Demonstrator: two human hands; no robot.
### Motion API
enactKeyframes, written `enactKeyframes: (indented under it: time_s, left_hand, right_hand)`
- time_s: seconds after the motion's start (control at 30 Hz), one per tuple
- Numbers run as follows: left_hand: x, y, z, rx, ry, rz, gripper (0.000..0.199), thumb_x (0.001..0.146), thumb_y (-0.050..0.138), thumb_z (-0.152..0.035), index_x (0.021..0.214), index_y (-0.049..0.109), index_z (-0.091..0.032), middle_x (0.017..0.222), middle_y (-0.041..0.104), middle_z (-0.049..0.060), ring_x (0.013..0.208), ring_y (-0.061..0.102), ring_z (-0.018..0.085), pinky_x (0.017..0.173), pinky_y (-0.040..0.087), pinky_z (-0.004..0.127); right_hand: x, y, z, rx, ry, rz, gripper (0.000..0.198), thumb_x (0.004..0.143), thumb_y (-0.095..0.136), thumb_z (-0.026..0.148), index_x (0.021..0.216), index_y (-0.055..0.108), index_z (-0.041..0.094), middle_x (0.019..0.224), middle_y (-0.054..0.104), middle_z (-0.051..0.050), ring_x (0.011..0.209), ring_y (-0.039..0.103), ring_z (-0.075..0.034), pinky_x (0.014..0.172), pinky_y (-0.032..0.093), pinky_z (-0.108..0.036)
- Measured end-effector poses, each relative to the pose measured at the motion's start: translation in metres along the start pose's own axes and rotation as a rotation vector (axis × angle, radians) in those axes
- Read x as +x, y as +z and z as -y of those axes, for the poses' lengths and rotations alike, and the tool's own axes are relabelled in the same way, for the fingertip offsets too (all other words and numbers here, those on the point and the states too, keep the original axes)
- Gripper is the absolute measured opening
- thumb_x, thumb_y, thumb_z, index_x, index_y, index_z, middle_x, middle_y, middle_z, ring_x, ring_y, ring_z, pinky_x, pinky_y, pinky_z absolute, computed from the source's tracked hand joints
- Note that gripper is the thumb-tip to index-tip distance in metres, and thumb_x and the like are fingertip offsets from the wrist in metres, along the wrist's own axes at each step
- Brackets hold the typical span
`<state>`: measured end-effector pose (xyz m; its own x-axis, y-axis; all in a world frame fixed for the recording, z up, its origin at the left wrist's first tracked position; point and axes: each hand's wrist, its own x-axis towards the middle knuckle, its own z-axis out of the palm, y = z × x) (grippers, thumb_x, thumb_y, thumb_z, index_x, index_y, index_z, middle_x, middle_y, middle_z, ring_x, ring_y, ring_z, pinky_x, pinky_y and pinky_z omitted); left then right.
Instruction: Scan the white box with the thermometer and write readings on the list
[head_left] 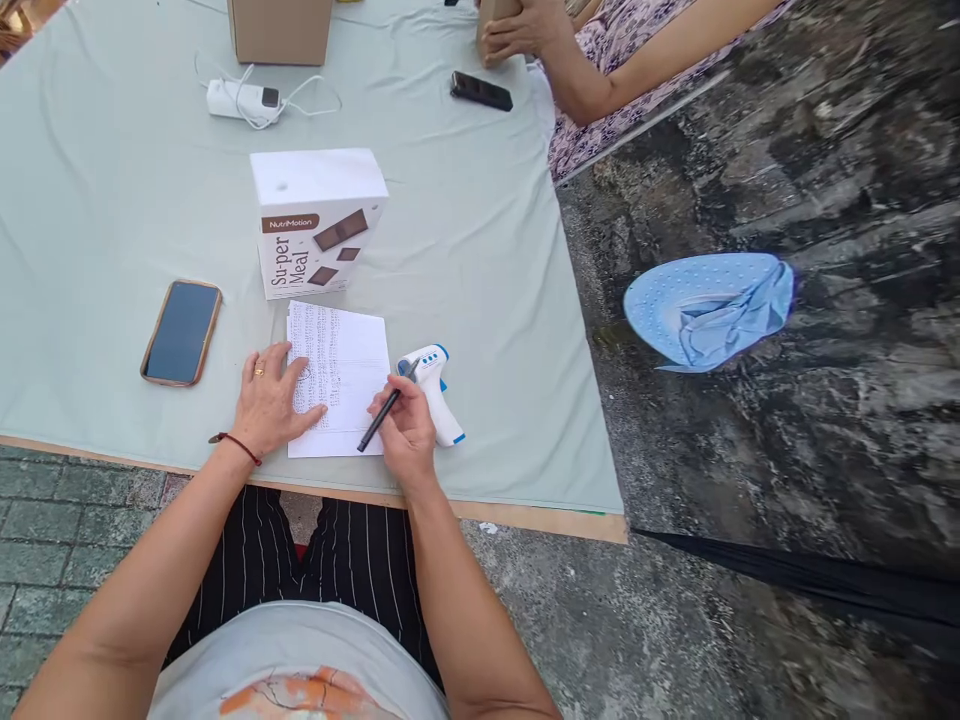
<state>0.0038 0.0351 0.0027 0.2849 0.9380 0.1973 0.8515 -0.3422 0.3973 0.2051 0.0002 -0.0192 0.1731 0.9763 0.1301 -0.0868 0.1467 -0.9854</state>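
My left hand, with a ring and a dark red bracelet, lies with fingers spread on the left edge of a white printed sheet. Small lines of print fill the sheet's left part. A black pen is held slantwise in my right hand, over the sheet's right edge. Just right of that hand lies a white and blue infrared thermometer. Behind the paper stands a white box marked "NutriMotion Su-per Meal". A phone with a dark screen rests to the left of my left hand.
A white device with a cable and a cardboard box are farther back on the cloth-covered table. Near a black device, another person's hand touches a brown box. A blue hat lies right of the table.
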Motion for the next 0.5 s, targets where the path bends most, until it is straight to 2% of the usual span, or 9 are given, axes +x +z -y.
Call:
enactKeyframes:
  time_s: [0.1, 0.17, 0.23, 0.33, 0.5]
  left_hand:
    - [0.0, 0.0, 0.0, 0.016, 0.007, 0.0, 0.06, 0.073, 0.07, -0.049, 0.123, 0.054, -0.021, 0.143, 0.048, 0.019, 0.136, 0.043, 0.039, 0.118, 0.022, 0.06]
    - [0.0, -0.001, -0.001, 0.04, 0.013, 0.004, 0.06, 0.073, 0.07, -0.05, 0.124, 0.055, -0.02, 0.143, 0.048, 0.021, 0.135, 0.044, 0.038, 0.117, 0.023, 0.06]
    - [0.0, -0.002, -0.001, 0.051, 0.017, 0.01, 0.061, 0.074, 0.069, -0.05, 0.124, 0.055, -0.018, 0.142, 0.048, 0.022, 0.135, 0.044, 0.038, 0.117, 0.024, 0.059]
    - [0.0, -0.003, -0.002, 0.024, 0.011, 0.011, 0.061, 0.074, 0.069, -0.05, 0.125, 0.054, -0.02, 0.143, 0.047, 0.021, 0.135, 0.044, 0.039, 0.117, 0.023, 0.06]
    - [0.0, -0.002, -0.003, 0.032, 0.016, 0.012, 0.063, 0.073, 0.069, -0.051, 0.126, 0.053, -0.022, 0.144, 0.047, 0.019, 0.136, 0.043, 0.039, 0.117, 0.022, 0.06]
  right_hand:
    - [-0.006, 0.004, 0.001, -0.009, -0.036, -0.047, 0.022, 0.086, 0.062, 0.042, 0.101, 0.057, 0.027, 0.077, 0.05, 0.003, 0.067, 0.051, -0.014, 0.068, 0.046, -0.031]
    - [-0.007, 0.008, 0.004, -0.048, -0.05, -0.019, 0.027, 0.092, 0.05, 0.048, 0.104, 0.059, 0.026, 0.078, 0.053, 0.002, 0.069, 0.054, -0.015, 0.071, 0.047, -0.034]
    - [-0.008, 0.011, 0.008, -0.118, -0.048, 0.044, 0.031, 0.093, 0.047, 0.047, 0.109, 0.062, 0.025, 0.083, 0.059, -0.001, 0.077, 0.058, -0.017, 0.078, 0.048, -0.037]
    - [-0.009, 0.015, 0.011, -0.243, 0.006, 0.071, 0.02, 0.084, 0.057, 0.036, 0.098, 0.066, 0.024, 0.084, 0.064, -0.001, 0.077, 0.059, -0.017, 0.076, 0.048, -0.035]
    - [-0.011, 0.019, 0.007, -0.292, 0.144, -0.057, 0.01, 0.071, 0.061, 0.031, 0.077, 0.061, 0.023, 0.063, 0.059, 0.004, 0.055, 0.049, -0.013, 0.055, 0.042, -0.028]
